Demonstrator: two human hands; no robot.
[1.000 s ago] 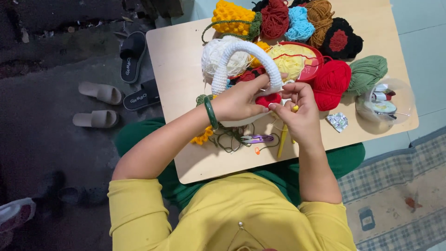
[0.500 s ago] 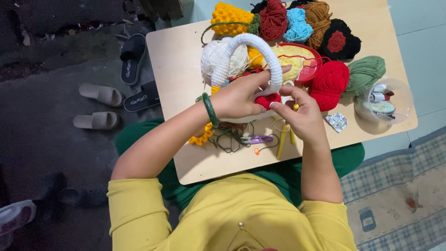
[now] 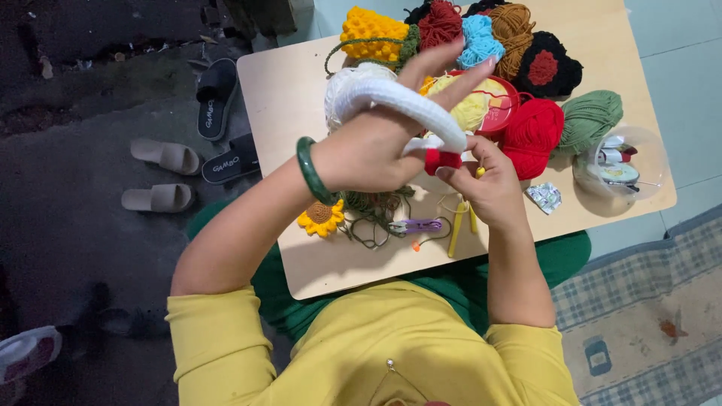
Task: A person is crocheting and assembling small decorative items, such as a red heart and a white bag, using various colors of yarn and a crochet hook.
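Above the low wooden counter (image 3: 293,98), a white yarn-wrapped ring (image 3: 406,101) held up in the left hand (image 3: 368,154), thumb and palm closed round its lower arc, index and middle fingers (image 3: 451,90) stretched out straight over the top. Just below the ring's right end, a small patch of red crochet (image 3: 442,159), pinched by the right hand (image 3: 492,188) with fingertips curled shut on it; a yellow crochet hook (image 3: 479,172) seemingly tucked in the same grip, though mostly hidden. Green bangle (image 3: 310,171) on the left wrist.

By the look of it, white wrapping complete round the whole visible arc, red work barely begun: only a short stub joined at one end, most of the ring yet uncovered by red. Hard to tell whether the red is stitched on or merely pressed against the white.

On the counter beneath the hands, a finished crochet sunflower (image 3: 320,218), a tangle of dark green yarn (image 3: 380,214), purple snips (image 3: 415,225). Farther back, a red yarn ball (image 3: 532,134), a green yarn ball (image 3: 590,120), yellow yarn in a red bowl (image 3: 505,101), several finished crochet pieces in yellow, dark red, blue, brown and black. At the right edge, a clear tub (image 3: 620,162) of small notions.
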